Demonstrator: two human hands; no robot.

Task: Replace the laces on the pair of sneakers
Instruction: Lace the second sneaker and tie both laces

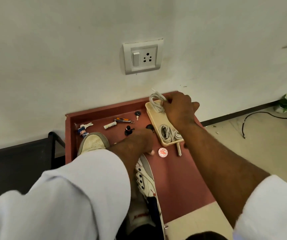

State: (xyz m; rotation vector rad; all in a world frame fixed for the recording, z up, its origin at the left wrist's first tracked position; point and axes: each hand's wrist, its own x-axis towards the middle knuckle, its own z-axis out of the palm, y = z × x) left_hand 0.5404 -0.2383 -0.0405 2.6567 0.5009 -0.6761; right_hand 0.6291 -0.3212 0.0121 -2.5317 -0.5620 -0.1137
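Two white sneakers lie on a reddish table (177, 179). The left sneaker (94, 142) shows only its toe past my sleeve. The right sneaker (145, 181) has empty black eyelets. My left hand (140, 142) rests curled over the right sneaker's toe; what its fingers hold is hidden. At the far end of a cream tray (156, 118), my right hand (179, 110) pinches a coiled white lace (156, 103) and holds it just above the tray. A second white lace bundle (167, 134) lies at the tray's near end.
Small items lie on the table's far part: a doll keychain (83, 131), a battery (110, 125), an orange pocket tool (122, 120), a key (137, 114), a black figurine (128, 130), a round badge (162, 152), a metal rod (179, 149). A wall socket (142, 57) is behind.
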